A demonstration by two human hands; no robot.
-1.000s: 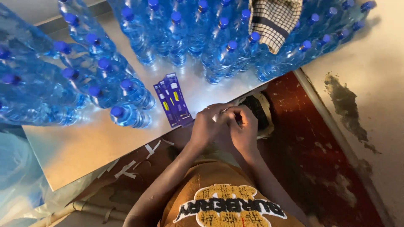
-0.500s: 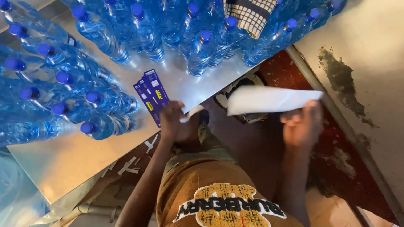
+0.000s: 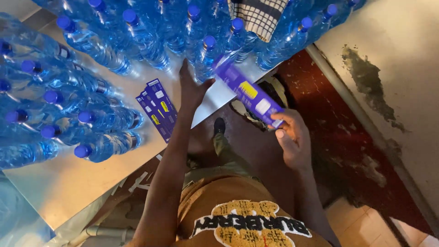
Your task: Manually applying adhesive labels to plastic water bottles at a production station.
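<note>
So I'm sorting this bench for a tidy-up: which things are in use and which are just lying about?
In use:
- purple label strip, held in the right hand
- blue-capped bottle, nearest the left hand
- stack of purple labels on the metal table

Lying about:
- checked cloth over the bottles
- white paper scraps on the floor

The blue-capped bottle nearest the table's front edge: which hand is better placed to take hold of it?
Probably the left. The left hand is free, stretched over the table beside that bottle. The right hand is lower, off the table, and its fingers hold a purple label strip.
</note>
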